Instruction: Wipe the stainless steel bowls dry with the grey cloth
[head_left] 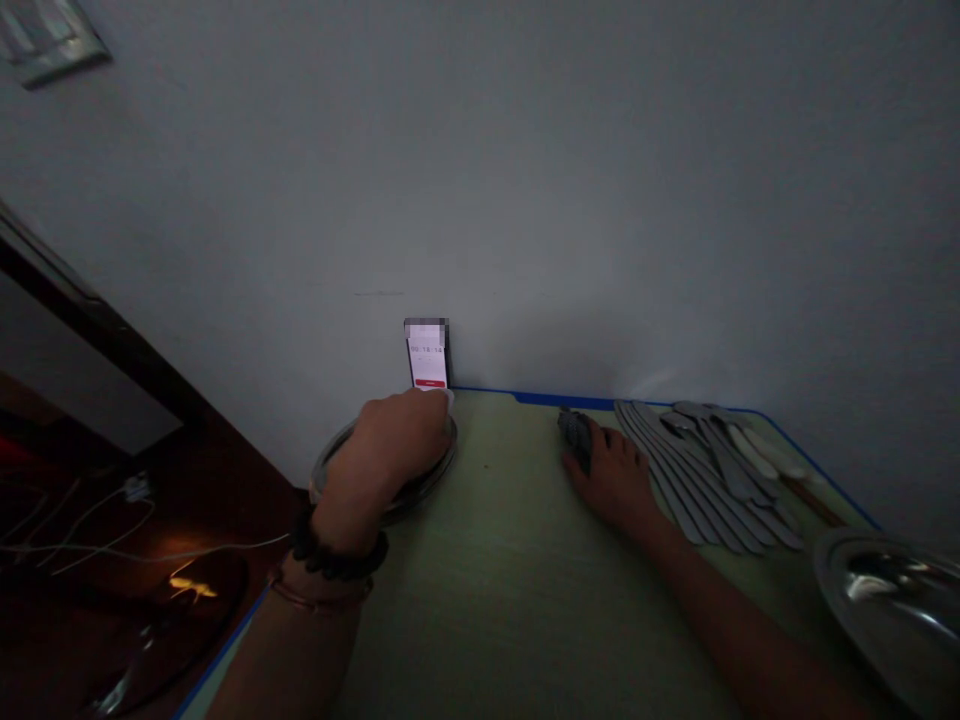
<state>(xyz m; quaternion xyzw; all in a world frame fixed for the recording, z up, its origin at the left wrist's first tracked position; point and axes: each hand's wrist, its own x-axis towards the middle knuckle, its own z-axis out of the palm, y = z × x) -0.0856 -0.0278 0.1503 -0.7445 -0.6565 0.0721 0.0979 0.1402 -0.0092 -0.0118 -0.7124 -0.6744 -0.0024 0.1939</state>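
Observation:
My left hand is closed in a fist over a round, shallow metal dish at the table's left. Its fingertips are hidden, and a bit of something whitish shows beside the knuckles; I cannot make out what the fist holds. My right hand rests on the table with thumb and fingers around a small dark grey, textured bundle, perhaps cloth or a scrubber. Right beside that hand, several flat grey metal utensils lie fanned out, and spoons are heaped past them.
A phone showing a running timer leans on the wall behind the dish. White-handled and brown-handled utensils lie at the right. A shiny metal bowl stands at the near right. White cables run over the floor at left.

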